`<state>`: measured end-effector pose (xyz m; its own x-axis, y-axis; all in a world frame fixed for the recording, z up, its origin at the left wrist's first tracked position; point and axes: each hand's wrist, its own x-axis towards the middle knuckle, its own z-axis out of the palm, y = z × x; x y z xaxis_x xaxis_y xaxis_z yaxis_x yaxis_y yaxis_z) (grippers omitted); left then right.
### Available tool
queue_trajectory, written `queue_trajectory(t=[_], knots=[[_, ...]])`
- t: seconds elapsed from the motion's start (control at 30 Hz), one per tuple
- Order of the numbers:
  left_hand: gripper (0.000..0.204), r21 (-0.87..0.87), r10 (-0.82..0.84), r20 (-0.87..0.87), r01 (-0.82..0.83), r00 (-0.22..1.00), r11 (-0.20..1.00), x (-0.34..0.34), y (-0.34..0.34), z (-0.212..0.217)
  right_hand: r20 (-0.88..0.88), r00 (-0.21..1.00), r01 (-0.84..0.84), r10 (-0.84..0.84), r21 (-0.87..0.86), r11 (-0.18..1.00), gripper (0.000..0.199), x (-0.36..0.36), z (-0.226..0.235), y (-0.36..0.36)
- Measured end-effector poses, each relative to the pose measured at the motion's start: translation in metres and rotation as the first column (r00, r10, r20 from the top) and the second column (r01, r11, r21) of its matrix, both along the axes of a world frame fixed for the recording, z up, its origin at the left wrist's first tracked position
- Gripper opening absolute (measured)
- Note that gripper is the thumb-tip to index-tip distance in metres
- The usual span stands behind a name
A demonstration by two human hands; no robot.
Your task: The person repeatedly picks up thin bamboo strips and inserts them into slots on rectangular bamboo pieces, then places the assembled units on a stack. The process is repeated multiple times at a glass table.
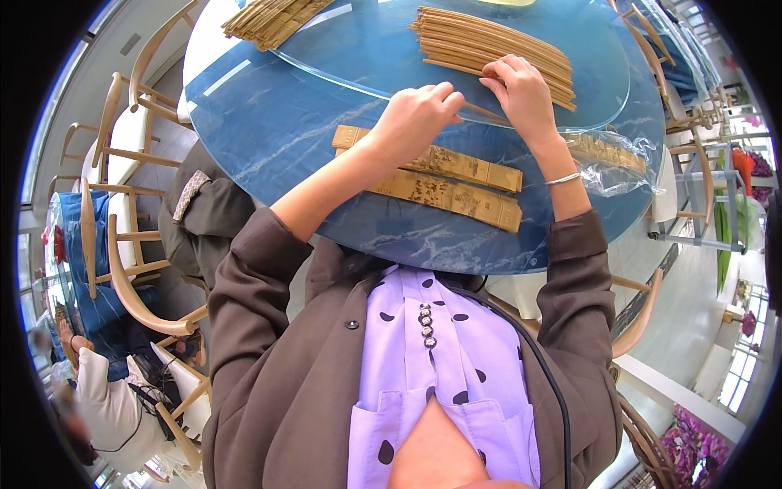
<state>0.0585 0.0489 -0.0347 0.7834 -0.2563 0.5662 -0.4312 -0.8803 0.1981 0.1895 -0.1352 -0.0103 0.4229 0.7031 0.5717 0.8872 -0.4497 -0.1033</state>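
My left hand (pixel 419 118) is closed in a pinch around the end of a thin pair of wooden chopsticks (pixel 485 112); how many sticks there are is hard to make out. They slant right from my fingertips, passing below my right hand (pixel 521 94). That hand has its thumb and fingers drawn together beside a big bundle of loose chopsticks (pixel 497 53), and whatever lies in its pinch is hidden. Under my wrists, two flat gold patterned paper sleeves (pixel 444 196) lie side by side, one partly covered by my left forearm.
A glass turntable (pixel 358 85) sits on the blue marbled round table (pixel 269 155). More gold sleeves (pixel 277 20) are stacked at the far left. A clear plastic bag (pixel 623 163) with gold sleeves lies at the right. Wooden chairs (pixel 122 261) stand around; a seated person (pixel 110 391) is at lower left.
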Motion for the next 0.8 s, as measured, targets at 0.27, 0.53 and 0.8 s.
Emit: queue_trajectory(t=[0.27,0.53,0.8], knots=[[0.023,-0.149,0.072,0.023,-0.068,0.997,0.986,-0.019,0.015,0.011,0.167,0.983,0.101,-0.071,-0.177,0.979,0.017,-0.004,-0.001,-0.009],[0.023,-0.108,0.031,-0.018,-0.033,0.999,0.994,-0.027,-0.001,0.013,0.054,0.998,0.022,-0.013,-0.167,0.986,0.017,-0.010,-0.001,-0.019],[0.022,-0.148,-0.069,-0.148,0.046,0.987,0.988,-0.049,-0.021,0.021,0.116,0.977,0.154,-0.179,0.203,0.967,0.024,-0.050,0.055,-0.040]])
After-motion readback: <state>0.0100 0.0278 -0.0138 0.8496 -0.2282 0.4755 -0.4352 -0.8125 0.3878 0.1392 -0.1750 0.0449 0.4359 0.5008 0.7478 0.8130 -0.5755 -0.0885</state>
